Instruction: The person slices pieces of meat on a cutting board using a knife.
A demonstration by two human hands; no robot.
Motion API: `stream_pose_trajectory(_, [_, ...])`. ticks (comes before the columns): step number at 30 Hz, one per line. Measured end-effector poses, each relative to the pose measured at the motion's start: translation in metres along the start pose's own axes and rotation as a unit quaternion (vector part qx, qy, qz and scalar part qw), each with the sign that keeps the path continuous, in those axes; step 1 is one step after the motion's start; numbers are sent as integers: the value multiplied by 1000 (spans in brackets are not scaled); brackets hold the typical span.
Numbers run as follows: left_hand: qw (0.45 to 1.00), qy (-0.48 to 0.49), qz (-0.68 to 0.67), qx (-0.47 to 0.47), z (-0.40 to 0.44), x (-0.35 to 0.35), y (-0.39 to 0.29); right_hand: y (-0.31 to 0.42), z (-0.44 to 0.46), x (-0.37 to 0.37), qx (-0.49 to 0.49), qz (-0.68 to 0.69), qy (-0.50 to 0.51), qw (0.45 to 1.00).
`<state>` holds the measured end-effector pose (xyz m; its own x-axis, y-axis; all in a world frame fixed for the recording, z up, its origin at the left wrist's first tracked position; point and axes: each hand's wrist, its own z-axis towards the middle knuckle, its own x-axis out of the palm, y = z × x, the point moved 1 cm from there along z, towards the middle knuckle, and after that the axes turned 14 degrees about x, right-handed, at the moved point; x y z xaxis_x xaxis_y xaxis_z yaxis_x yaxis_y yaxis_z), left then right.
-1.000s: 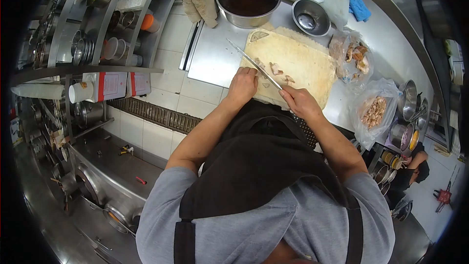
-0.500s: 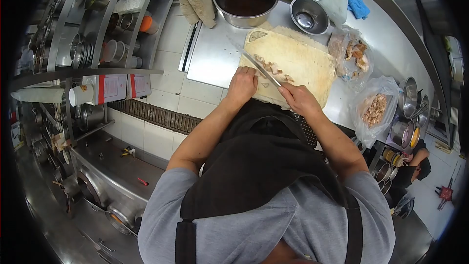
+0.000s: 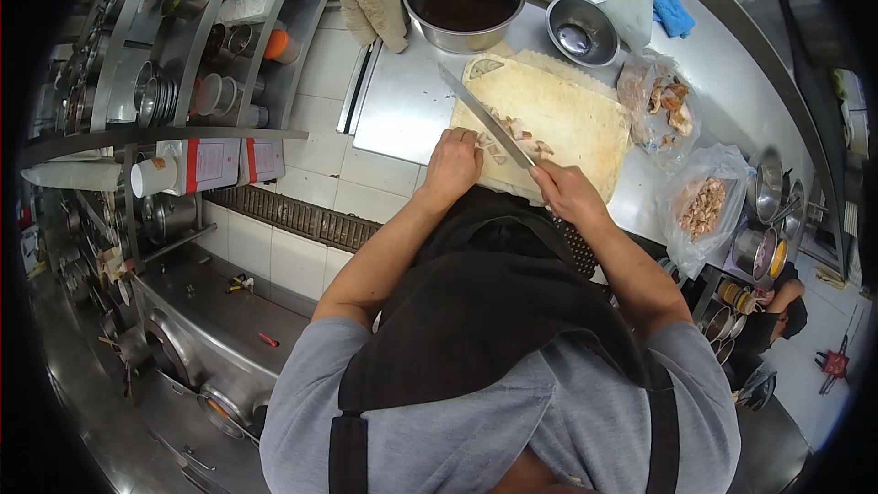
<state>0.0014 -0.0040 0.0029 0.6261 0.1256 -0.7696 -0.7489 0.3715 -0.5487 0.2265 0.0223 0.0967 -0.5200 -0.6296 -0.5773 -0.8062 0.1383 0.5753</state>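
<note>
Over the cutting board (image 3: 572, 105), right hand (image 3: 567, 192) clasping a slanted knife (image 3: 483, 115) — left hand (image 3: 455, 165) curled, grip unclear

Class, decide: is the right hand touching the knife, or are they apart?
Touching. The head view shows the right hand closed around the handle end of the knife.

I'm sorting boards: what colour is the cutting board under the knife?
Pale cream-yellow: the cutting board shows best in the head view.

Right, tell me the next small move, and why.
Probably a short slice with the knife: the right hand grips it, the left hand is curled close beside it, and food pieces lie on the board along its far side.
</note>
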Motion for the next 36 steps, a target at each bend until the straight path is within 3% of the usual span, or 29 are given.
stream_pose_trajectory(4, [1000,8,-11,-8,3,0,3,-12,-9,11,33,22,48,998])
stream_pose_trajectory(9, [1000,21,1,11,7,6,8,-9,28,47,-114,-13,-91,989])
stream_pose_trajectory(12, [999,28,12,23,7,5,10,-2,51,49,-125,8,-102,987])
stream_pose_trajectory(19, [999,-3,17,37,0,4,1,-12,17,21,-115,39,-121,985])
stream_pose_trajectory(21, [999,-16,7,43,1,9,6,-17,3,14,-39,37,-90,994])
stream_pose_trajectory(24, [996,-38,-76,28,12,13,14,-18,-11,12,-7,44,-89,995])
stream_pose_trajectory(26, [985,-35,-141,-97,20,3,13,-24,-17,15,-16,43,-99,994])
stream_pose_trajectory(27, [985,-32,-140,-96,21,-2,15,-24,-20,17,-26,42,-106,993])
stream_pose_trajectory(30, [975,-163,-122,-90,22,-26,31,-25,-30,20,-32,53,-78,995])
stream_pose_trajectory(31, [968,-163,-124,-144,21,-38,31,-28,-28,21,-30,57,-81,995])
stream_pose_trajectory(33, [963,-176,-116,-170,15,-50,39,-35,-20,26,-36,36,-14,999])
stream_pose_trajectory(36, [967,-148,-107,-179,9,-55,43,-41,-11,28,-29,21,-3,999])
